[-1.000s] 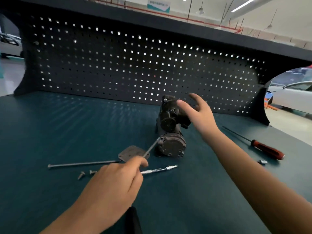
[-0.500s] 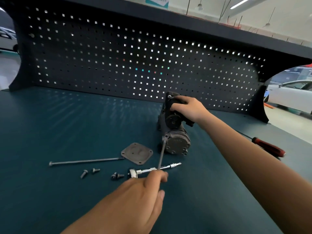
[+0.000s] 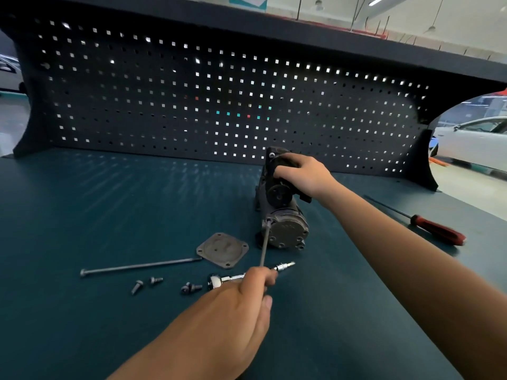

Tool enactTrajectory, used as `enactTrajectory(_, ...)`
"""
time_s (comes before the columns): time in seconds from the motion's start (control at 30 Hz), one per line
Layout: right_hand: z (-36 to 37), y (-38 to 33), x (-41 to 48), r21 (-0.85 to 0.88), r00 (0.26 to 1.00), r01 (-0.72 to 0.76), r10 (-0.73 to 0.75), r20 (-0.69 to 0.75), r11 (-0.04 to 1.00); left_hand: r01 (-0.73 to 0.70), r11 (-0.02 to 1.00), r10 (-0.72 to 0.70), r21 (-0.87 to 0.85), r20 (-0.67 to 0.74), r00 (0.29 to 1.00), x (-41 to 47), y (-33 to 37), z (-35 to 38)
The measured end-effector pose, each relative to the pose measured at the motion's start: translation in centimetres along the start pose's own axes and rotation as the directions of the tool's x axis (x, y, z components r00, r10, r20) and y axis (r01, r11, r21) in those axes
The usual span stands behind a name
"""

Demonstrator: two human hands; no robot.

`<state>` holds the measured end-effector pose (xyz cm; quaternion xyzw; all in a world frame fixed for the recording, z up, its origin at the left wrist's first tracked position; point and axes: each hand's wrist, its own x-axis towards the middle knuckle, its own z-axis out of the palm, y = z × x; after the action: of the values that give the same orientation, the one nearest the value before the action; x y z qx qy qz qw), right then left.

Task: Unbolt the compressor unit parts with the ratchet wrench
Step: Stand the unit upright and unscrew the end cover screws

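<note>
The dark compressor unit (image 3: 288,229) lies on the green bench with its round end cover facing me. My right hand (image 3: 304,174) grips its upper rear part. My left hand (image 3: 233,311) pinches the near end of a thin metal rod (image 3: 264,245), whose far end sits at the left edge of the end cover. The rod looks like the long bolt on the bench. The ratchet wrench (image 3: 284,267) lies on the bench just beyond my left hand, its middle hidden by my fingers. Neither hand holds it.
A square cover plate (image 3: 222,250), a long bolt (image 3: 137,267) and several small bolts (image 3: 137,286) lie left of the compressor. A red-handled screwdriver (image 3: 439,231) lies at the right. A black pegboard (image 3: 192,105) closes off the back of the bench.
My right hand came down from open above the compressor and now grips it. My left hand moved right with the rod, which swung from slanted to nearly upright.
</note>
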<state>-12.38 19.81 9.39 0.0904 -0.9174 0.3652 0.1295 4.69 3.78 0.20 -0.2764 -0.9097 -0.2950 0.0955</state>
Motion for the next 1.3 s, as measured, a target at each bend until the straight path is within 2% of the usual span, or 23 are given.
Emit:
enactTrajectory(0.37,0.1,0.3,0.1,-0.005,1.0,0.008,-0.008,-0.013,1.0,0.024,0.942,-0.049,0.336,0.069,0.996,0.9,0.4,1.2)
enactTrajectory(0.53,0.1,0.5,0.1,-0.009,1.0,0.011,-0.011,-0.019,1.0,-0.068,0.862,0.023,0.502,0.095,0.995,2.5,0.0,1.1)
enactTrajectory(0.6,0.1,0.6,0.1,-0.004,1.0,0.008,-0.008,-0.022,1.0,-0.053,0.85,0.033,0.525,0.048,0.998,3.4,-0.6,0.8)
enactTrajectory(0.87,0.1,0.8,0.1,-0.012,0.999,0.027,-0.028,-0.038,1.0,0.034,0.945,0.013,0.325,-0.141,0.99,6.6,-2.2,0.2)
enactTrajectory(1.03,0.2,0.9,0.2,-0.017,0.998,0.03,-0.031,-0.05,0.999,0.028,0.981,0.016,0.191,-0.225,0.974,8.7,-2.5,0.5)
enactTrajectory(1.13,0.3,1.0,0.2,-0.021,0.998,0.036,-0.037,-0.049,0.999,0.037,0.996,-0.018,0.08,-0.232,0.973,9.3,-3.0,0.7)
enactTrajectory(1.3,0.2,1.1,0.3,-0.01,0.998,0.035,-0.035,-0.049,0.999,0.001,1.0,0.0,0.005,-0.199,0.98,9.3,-4.1,0.5)
